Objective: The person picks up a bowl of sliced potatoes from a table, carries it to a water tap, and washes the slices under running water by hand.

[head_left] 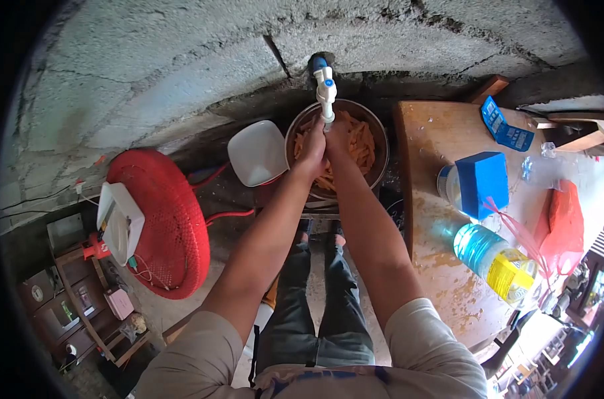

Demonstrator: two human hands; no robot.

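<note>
My left hand (312, 150) and my right hand (338, 135) are close together beneath the spout of a white plastic tap (326, 93) with a blue dot on it. They are over a round metal basin (381, 136) that holds many cut orange strips (363, 147), which look like a root vegetable. Both hands' fingers are mostly hidden below the tap, so whether they grip anything does not show. Some strips lie around and below the wrists.
Left of the basin is a white square container (256, 153). A red woven plastic chair (172, 226) stands further left, bearing a white tray (132, 223). On the right, a worn wooden table (425, 266) holds a blue box (481, 185), a bottle (478, 246) and a red plastic bag (566, 223).
</note>
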